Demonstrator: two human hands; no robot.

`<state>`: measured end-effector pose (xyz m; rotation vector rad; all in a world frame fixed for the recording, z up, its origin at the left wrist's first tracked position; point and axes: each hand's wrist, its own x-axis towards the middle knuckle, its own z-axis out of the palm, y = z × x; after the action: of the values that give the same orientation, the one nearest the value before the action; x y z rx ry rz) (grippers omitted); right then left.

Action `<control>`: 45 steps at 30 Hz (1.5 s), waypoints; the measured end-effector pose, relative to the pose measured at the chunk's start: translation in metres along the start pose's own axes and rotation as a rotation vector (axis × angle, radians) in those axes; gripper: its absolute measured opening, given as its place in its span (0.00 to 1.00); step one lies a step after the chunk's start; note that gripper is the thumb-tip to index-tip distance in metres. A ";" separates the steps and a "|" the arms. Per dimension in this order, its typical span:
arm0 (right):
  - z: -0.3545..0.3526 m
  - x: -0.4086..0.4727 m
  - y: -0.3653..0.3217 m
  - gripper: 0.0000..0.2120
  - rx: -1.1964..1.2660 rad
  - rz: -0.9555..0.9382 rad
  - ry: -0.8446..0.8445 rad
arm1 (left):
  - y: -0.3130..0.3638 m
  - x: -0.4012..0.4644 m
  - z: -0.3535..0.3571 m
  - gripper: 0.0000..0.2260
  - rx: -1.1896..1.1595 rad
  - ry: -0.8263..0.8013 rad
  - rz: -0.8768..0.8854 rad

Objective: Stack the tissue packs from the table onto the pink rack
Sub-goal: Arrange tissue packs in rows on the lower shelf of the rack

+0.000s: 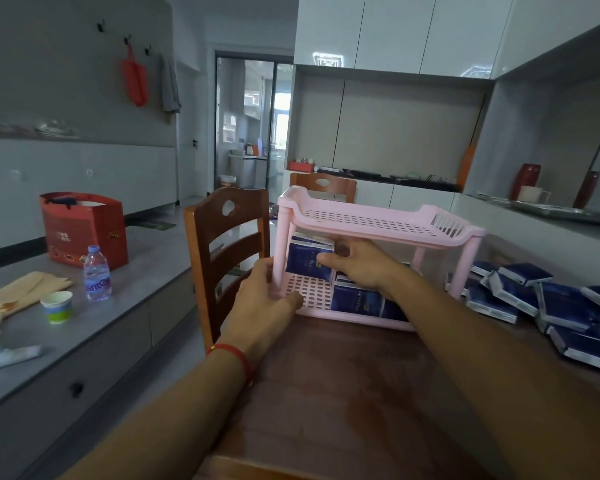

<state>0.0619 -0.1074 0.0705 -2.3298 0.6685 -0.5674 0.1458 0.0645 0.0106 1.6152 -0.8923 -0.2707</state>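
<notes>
The right hand reaches under the top shelf of the pink rack, fingers pinching a dark blue tissue pack held upright above the lower shelf. The left hand grips the rack's front left leg. More packs lie on the lower shelf, and a loose pile of packs sits on the wooden table just right of the rack.

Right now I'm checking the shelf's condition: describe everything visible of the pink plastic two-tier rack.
The pink plastic two-tier rack stands upright on the brown wooden table. Slotted shelves, round corner posts. Its top tier is bare; dark blue tissue packs sit on the lower one. The left hand grips its front-left post; the right hand reaches inside.
</notes>
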 end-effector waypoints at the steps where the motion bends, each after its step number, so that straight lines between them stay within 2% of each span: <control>1: 0.001 0.003 0.000 0.24 -0.014 0.007 -0.014 | 0.000 0.000 0.000 0.23 0.007 0.003 0.003; 6: 0.004 0.023 0.006 0.24 -0.092 0.073 -0.038 | 0.000 0.002 -0.001 0.24 0.010 0.007 0.000; 9: 0.004 0.031 0.012 0.27 -0.218 0.123 -0.010 | 0.001 0.002 -0.002 0.25 0.005 0.007 0.008; 13: 0.007 0.038 0.018 0.26 -0.361 0.166 0.015 | 0.003 0.000 -0.002 0.24 0.002 0.003 0.005; 19: 0.006 0.040 0.009 0.29 -0.537 0.219 -0.060 | 0.003 0.001 -0.001 0.24 0.011 -0.003 0.006; 23: 0.006 0.038 0.006 0.34 -0.523 0.239 -0.062 | 0.002 0.001 0.000 0.24 0.001 -0.003 -0.004; 33: 0.012 0.045 0.015 0.30 -0.408 0.278 0.058 | 0.001 0.004 0.001 0.27 0.000 0.000 -0.010; 41: 0.009 0.042 0.010 0.33 -0.445 0.286 0.010 | 0.001 0.004 0.000 0.27 0.008 0.006 -0.007; 45: 0.004 0.042 0.008 0.36 -0.441 0.231 -0.034 | 0.000 0.003 0.000 0.26 0.044 0.009 0.000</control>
<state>0.0941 -0.1353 0.0716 -2.6022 1.1217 -0.2937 0.1479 0.0619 0.0112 1.6553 -0.8964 -0.2450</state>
